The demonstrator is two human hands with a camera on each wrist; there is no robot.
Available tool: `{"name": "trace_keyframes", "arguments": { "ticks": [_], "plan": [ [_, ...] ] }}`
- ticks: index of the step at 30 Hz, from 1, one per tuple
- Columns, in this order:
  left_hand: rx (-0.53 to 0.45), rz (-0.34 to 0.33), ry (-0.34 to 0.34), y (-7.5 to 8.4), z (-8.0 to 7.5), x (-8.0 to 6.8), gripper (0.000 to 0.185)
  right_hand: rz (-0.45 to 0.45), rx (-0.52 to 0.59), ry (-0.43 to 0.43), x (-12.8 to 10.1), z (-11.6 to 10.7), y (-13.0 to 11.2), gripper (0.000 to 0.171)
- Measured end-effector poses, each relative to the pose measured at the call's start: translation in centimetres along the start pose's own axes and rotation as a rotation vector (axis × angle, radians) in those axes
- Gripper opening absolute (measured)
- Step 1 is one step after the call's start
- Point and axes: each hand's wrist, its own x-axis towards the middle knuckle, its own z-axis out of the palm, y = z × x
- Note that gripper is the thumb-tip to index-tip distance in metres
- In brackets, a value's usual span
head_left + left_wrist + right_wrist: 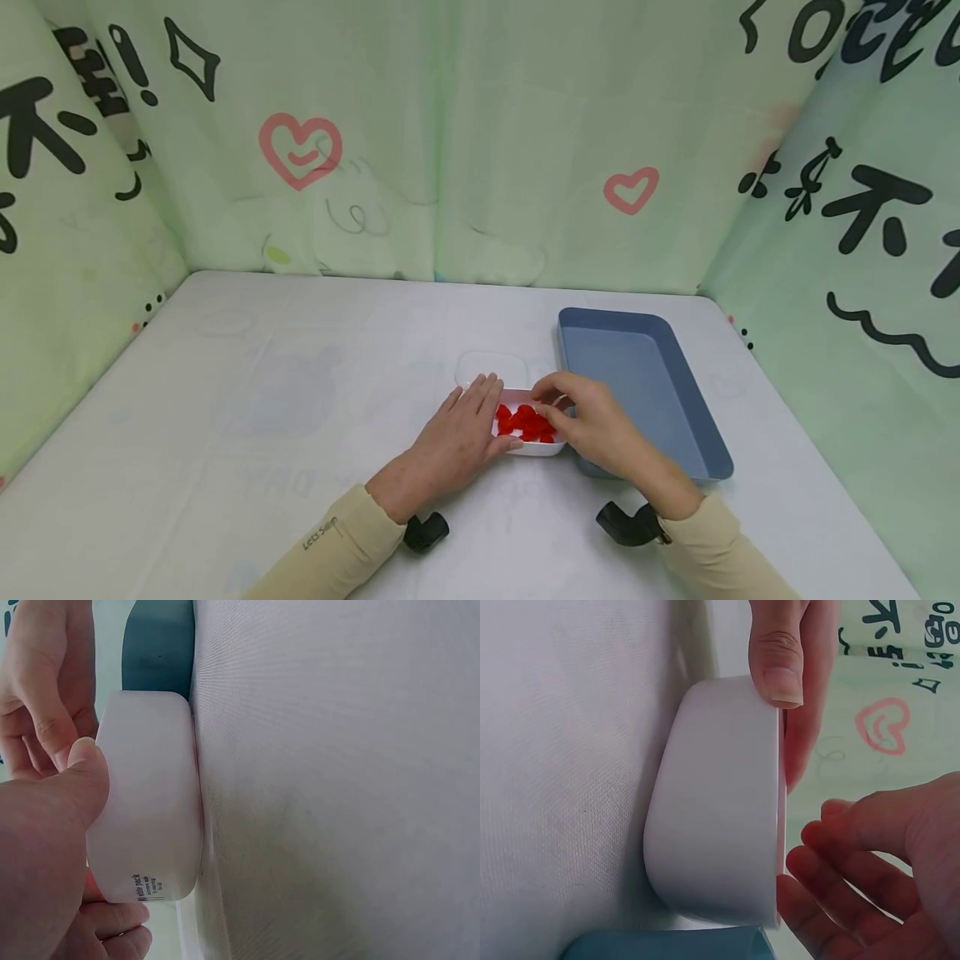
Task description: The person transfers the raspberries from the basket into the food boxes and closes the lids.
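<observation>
A small white container [536, 448] with several bright red pieces [525, 422] inside stands on the table. My left hand [465, 437] holds its left end, the thumb over the front rim and the fingers stretched along the left side. In the left wrist view, small dark print shows on the container's wall [150, 802]. Over the right end of the container hovers my right hand [588, 417], fingers loosely bent and their tips right at the rim. The right wrist view shows nothing between the thumb and fingers of that hand [885, 877].
A blue-grey tray [686, 392] lies close to the container's right side. Behind the container rests a clear plastic lid [491, 364]. Green printed curtains [510, 150] enclose the white-covered table [247, 417] at the back and sides.
</observation>
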Motion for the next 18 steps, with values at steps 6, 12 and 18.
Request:
{"name": "trace_keyframes", "arguments": {
  "ticks": [6, 12, 18],
  "plan": [
    [-0.009, -0.009, -0.008, 0.0, 0.0, 0.1, 0.079, 0.006, -0.008, 0.009, -0.1, -0.1, 0.2, 0.023],
    [-0.010, -0.011, -0.008, 0.0, -0.1, 0.0, 0.079, -0.002, -0.013, 0.036, -0.1, -0.4, 0.6, 0.024],
    [-0.022, -0.016, -0.017, 0.1, -0.2, -0.1, 0.079, 0.009, -0.030, 0.087, -0.1, -0.9, 1.3, 0.021]
  ]
}}
